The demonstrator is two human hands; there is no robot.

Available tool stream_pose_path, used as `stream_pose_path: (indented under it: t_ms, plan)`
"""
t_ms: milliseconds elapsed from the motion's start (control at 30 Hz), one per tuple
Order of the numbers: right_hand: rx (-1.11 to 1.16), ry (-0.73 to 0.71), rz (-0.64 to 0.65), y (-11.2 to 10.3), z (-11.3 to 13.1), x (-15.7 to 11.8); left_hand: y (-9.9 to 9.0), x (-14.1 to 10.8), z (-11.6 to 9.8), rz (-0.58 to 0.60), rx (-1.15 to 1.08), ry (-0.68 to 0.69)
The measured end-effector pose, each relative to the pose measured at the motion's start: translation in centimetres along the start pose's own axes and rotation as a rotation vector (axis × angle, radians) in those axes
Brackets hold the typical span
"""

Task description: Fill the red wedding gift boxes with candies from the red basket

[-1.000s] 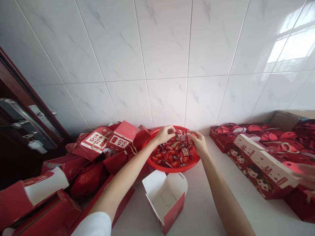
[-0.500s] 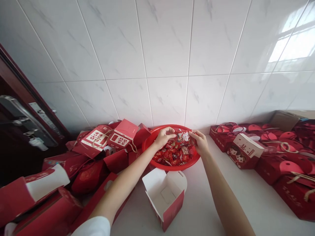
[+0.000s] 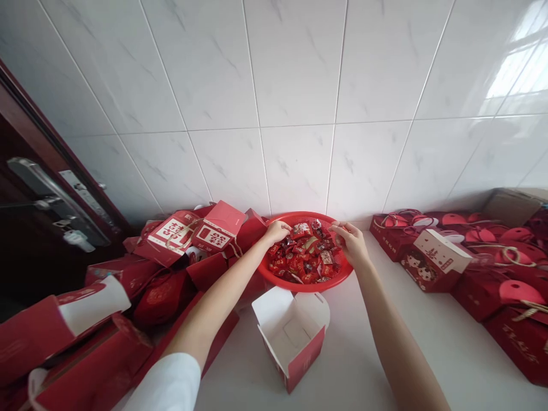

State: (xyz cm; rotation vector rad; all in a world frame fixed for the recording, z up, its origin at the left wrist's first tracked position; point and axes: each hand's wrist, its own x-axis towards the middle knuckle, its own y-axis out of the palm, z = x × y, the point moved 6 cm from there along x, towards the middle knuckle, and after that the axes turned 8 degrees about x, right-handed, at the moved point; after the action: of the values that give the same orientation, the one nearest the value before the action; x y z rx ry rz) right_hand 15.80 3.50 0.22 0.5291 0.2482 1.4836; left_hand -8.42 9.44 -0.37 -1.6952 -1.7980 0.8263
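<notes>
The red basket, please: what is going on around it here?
A person has both bare hands at a round red plastic basket of small, shiny wrapped packets, mostly red. The left hand is at its left side and the right hand at its right; whether either grips a packet is unclear. An open red cardboard box stands in front, its white inside showing. More red cardboard boxes lie in a jumbled pile on the left, and others stand grouped on the right.

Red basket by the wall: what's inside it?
Small wrapped packets, mostly red, lie heaped in the red basket. Its mesh wall shows at the back; whatever lies beneath the top packets is hidden.
</notes>
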Motion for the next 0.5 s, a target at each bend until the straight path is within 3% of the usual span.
stream_pose_path:
  t_ms: [333,500]
  plan:
    - [0.013,0.054,0.038,0.1,-0.3,0.2,0.3,-0.5,1.2,0.312,0.404,-0.136]
    - [-0.003,0.046,0.051,0.1,-0.4,0.3,1.1,-0.8,2.3,0.418,0.469,-0.186]
